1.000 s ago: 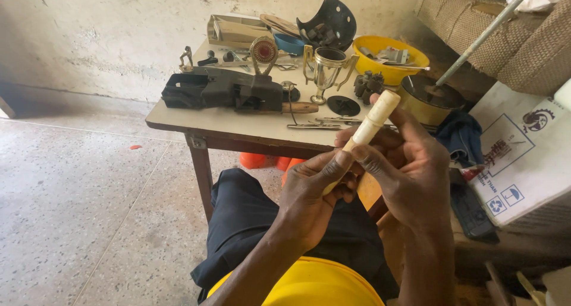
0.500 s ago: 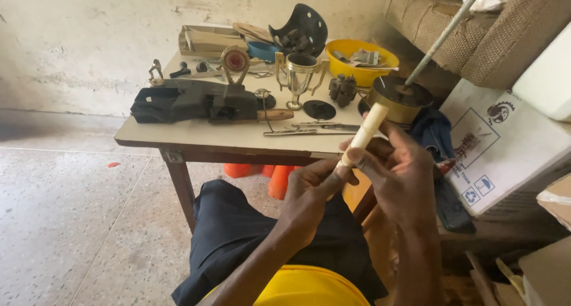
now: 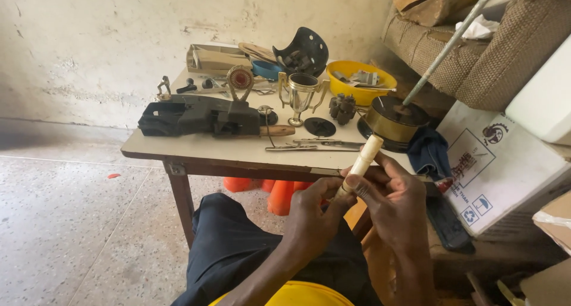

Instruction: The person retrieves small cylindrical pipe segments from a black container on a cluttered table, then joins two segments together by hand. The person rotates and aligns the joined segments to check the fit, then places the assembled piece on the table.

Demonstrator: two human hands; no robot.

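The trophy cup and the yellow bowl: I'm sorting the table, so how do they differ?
The trophy cup is metallic, tall and on a stem; the yellow bowl is low and wide. The cup looks empty from here; the bowl holds metal parts. Both stand upright on the table, untouched by either hand.

Single head-worn view, aimed forward and downward, the table (image 3: 196,151) seen from its near long edge, hands held close below it, wall beyond it, cardboard box (image 3: 499,169) at its right
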